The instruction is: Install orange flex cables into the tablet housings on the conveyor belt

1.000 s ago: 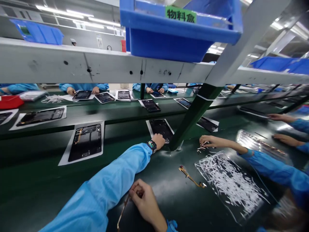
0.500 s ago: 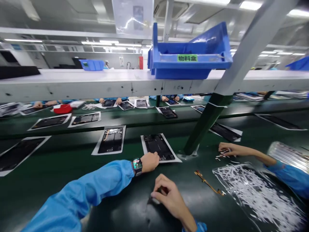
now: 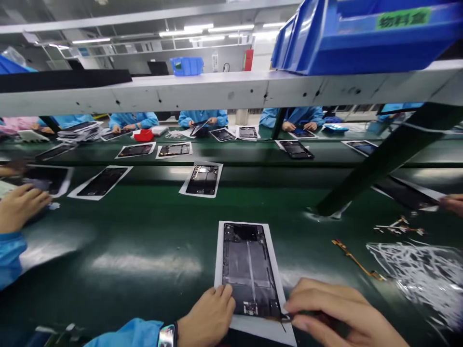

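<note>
An opened tablet [image 3: 248, 265], its inner parts showing, lies on a white sheet [image 3: 271, 332] right in front of me. At its lower left edge, my left hand [image 3: 210, 313] has its fingers closed over the rim. My right hand [image 3: 336, 311] is pinched at the lower right corner; a thin, shiny tip shows at its fingertips, but I cannot make out what it holds. Beyond that hand lies an orange flex cable [image 3: 356, 260] on the green bench [image 3: 144, 236].
A clear bag of white strips [image 3: 427, 279] and a heap of small parts [image 3: 400, 226] lie at the right. A green post [image 3: 361, 178] slants up to the shelf [image 3: 217, 94]. Co-workers' hands show at the left [image 3: 21, 207] and right [image 3: 454, 205].
The tablet on its sheet has come closer to me with my left hand. My right hand has moved to the tablet's lower right corner. The camera view has shifted.
</note>
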Motion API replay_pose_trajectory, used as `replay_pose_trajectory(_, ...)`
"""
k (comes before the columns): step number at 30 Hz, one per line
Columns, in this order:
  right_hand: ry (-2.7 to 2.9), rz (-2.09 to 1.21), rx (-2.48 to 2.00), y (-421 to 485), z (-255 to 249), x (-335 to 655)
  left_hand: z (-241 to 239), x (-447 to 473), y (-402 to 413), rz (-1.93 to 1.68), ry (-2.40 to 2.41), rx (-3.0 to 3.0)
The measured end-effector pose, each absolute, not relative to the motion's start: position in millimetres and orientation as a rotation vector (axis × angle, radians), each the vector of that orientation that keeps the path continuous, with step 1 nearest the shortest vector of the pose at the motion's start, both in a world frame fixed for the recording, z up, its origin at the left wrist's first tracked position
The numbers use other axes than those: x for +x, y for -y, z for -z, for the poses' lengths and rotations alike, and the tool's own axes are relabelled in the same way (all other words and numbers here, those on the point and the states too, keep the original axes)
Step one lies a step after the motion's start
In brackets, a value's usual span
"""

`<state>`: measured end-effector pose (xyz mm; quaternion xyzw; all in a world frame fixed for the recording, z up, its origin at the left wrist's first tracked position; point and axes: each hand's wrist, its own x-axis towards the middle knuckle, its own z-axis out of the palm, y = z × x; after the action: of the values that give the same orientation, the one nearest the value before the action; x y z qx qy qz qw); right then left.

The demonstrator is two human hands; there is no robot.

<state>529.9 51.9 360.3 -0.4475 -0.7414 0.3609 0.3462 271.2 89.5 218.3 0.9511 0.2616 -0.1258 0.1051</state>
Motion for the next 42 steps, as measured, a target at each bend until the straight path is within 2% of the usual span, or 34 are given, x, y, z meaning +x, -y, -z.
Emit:
replay_pose_trajectory(7, 2.097, -0.980, -1.259, -71, -373, 495, -272, 228, -106, -0.531, -0.835, 2.228)
replay_pose_trajectory(10, 2.136, -1.021, -1.295, -94, -372, 481, -277, 242, -110, -0.703, -0.794, 1.997)
replay_pose_trajectory(15, 2.066, -1.091, -1.422, -151, -340, 473, -244, 275, -109, -0.762, -1.014, 1.918)
replay_pose_trajectory(21, 2.160, -1.155, -1.532, -209, -274, 469, -212, 267, -123, -0.830, -1.098, 2.678)
replay_pose_trajectory(26, 2.233, -1.111, -1.592, -236, -240, 457, -203, 262, -135, -0.695, -1.072, 2.917)
replay_pose_trajectory(33, 2.283, -1.074, -1.709, -257, -228, 444, -198, 268, -151, -0.817, -0.975, 2.965)
replay_pose_trajectory(42, 2.189, -0.958, -1.957, -243, -234, 475, -195, 266, -151, -0.689, -0.992, 2.939)
